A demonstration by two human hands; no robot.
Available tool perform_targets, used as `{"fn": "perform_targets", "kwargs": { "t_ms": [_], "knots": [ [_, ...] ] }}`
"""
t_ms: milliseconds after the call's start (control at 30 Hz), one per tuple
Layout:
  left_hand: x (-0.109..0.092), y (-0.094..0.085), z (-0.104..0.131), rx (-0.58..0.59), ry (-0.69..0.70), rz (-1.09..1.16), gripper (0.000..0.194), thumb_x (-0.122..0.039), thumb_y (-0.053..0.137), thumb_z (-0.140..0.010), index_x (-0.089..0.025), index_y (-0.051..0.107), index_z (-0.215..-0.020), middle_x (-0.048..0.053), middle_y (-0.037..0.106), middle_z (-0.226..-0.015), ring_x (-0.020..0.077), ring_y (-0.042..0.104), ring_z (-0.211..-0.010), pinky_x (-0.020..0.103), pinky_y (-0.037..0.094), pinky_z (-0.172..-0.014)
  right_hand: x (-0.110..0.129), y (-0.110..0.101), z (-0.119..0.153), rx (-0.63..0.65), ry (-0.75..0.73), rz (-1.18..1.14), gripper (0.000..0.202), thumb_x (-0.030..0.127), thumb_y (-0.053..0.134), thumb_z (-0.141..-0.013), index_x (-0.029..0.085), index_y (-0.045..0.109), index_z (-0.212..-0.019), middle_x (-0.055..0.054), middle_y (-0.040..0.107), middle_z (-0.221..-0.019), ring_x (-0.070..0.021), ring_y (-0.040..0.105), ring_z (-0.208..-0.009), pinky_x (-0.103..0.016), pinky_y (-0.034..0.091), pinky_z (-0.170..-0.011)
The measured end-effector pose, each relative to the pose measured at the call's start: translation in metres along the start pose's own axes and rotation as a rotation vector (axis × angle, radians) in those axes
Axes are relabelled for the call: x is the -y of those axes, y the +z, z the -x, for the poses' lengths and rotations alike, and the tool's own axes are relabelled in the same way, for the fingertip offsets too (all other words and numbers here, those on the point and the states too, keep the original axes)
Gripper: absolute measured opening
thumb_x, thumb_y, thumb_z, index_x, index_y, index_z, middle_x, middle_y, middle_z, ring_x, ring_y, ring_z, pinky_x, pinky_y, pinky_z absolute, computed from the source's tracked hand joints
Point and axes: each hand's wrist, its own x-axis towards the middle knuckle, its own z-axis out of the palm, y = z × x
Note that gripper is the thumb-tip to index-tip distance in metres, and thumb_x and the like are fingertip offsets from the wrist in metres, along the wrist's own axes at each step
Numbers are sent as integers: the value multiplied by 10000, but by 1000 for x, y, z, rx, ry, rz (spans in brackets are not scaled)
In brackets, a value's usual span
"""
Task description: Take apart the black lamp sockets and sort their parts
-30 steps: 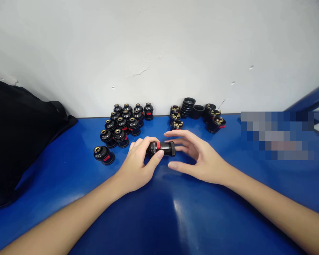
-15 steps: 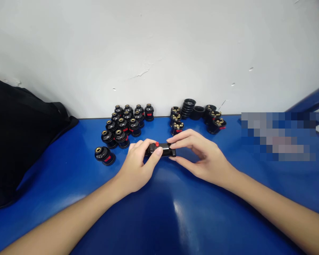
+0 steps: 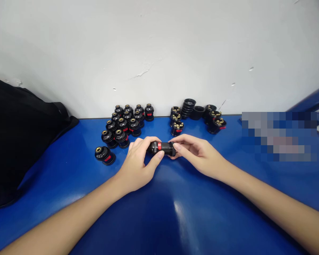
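A black lamp holder (image 3: 164, 148) with a red switch lies sideways between my hands, just above the blue table. My left hand (image 3: 136, 161) is closed round its domed end, thumb along the near side. At the other end is a wider black ring (image 3: 172, 148), which the thumb and fingers of my right hand (image 3: 198, 154) pinch. Part of the ring is hidden behind the right thumb. Left of my hands stand several similar black lamp holders (image 3: 122, 139) with brass-lined tops and red switches. One more lamp holder (image 3: 105, 156) leans nearest my left wrist.
Several open black sockets with brass contacts (image 3: 177, 128) stand beyond my right hand, and others (image 3: 218, 125) farther right. Stacked black rings (image 3: 188, 109) stand by the white wall (image 3: 159, 53). Black cloth (image 3: 23, 141) covers the blue table's (image 3: 154, 219) left side. A blurred patch lies right.
My right hand's fingers have shifted from spread along the holder's end to a pinch on the ring. The lamp holder has rolled a little, so its red switch faces me more.
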Motion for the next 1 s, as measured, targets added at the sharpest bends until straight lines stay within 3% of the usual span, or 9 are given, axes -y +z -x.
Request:
{"fn": "perform_targets", "kwargs": {
  "t_ms": [133, 300, 367, 467, 567, 700, 767, 900, 1000],
  "knots": [
    [-2, 0, -1, -2, -84, -4, 229, -423, 526, -1082, -248, 639, -1176, 36, 722, -1093, 255, 597, -1025, 430, 395, -962, 3, -2, 1, 2, -110, -54, 264, 365, 792, -964, 243, 700, -1179, -72, 753, -1124, -233, 785, -1037, -412, 688, -960],
    [-4, -1, -3, 18, -129, 47, 313, -454, 472, -1094, -219, 656, -999, 48, 745, -1012, 261, 632, -997, 441, 391, -961, 8, -6, 6, -10, -419, 199, 336, 161, 788, -927, 303, 713, -1222, -76, 674, -1265, -260, 702, -1219, -447, 667, -1038],
    [-4, -1, -3, 16, -127, 64, 321, -463, 477, -1093, -217, 659, -998, 50, 747, -1013, 261, 641, -996, 435, 402, -954, 9, -6, 7, -11, -476, 267, 373, 130, 768, -930, 322, 709, -1245, -72, 680, -1262, -259, 702, -1223, -454, 660, -1056],
    [-2, -1, -2, 1, -75, 49, 247, -437, 516, -1088, -233, 650, -1123, 37, 743, -1050, 249, 642, -993, 421, 421, -953, 11, -4, 7, -12, -445, 258, 409, 191, 804, -920, 315, 700, -1296, -92, 663, -1353, -281, 691, -1281, -470, 648, -1088],
    [0, 0, 0, 8, 6, 20, 216, -396, 555, -1079, -263, 615, -1237, 37, 743, -1175, 253, 642, -1062, 419, 432, -988, 12, 0, 7, -30, -304, 185, 413, 334, 817, -933, 291, 681, -1320, -114, 685, -1385, -297, 723, -1259, -461, 673, -1039],
    [-2, 0, 1, 24, 31, 7, 224, -374, 574, -1074, -271, 607, -1271, 38, 735, -1254, 260, 625, -1132, 422, 426, -1020, 7, 0, 5, 13, -99, 97, 271, 448, 683, -1031, 253, 696, -1218, -78, 809, -1037, -239, 818, -901, -407, 718, -868],
    [-2, 0, 1, 12, 1, -3, 221, -391, 566, -1078, -261, 622, -1248, 38, 738, -1207, 257, 625, -1094, 421, 425, -1002, 4, -2, 4, -1, -119, 90, 269, 441, 719, -1009, 252, 718, -1201, -71, 802, -1022, -238, 811, -900, -405, 716, -865],
    [-1, 0, -1, -42, -125, 43, 270, -448, 519, -1091, -238, 667, -1173, 47, 744, -1065, 255, 644, -1009, 399, 450, -914, 4, -9, 2, -88, -296, 148, 302, 353, 829, -931, 279, 753, -1213, -82, 736, -1238, -263, 762, -1128, -446, 687, -991],
    [1, 0, -2, -43, -172, 89, 312, -482, 512, -1087, -227, 680, -1153, 54, 744, -1003, 261, 653, -997, 379, 462, -853, 10, -16, 1, -170, -312, 141, 394, 344, 868, -900, 293, 702, -1253, -77, 766, -1256, -270, 762, -1167, -465, 681, -1004]
  ]
}}
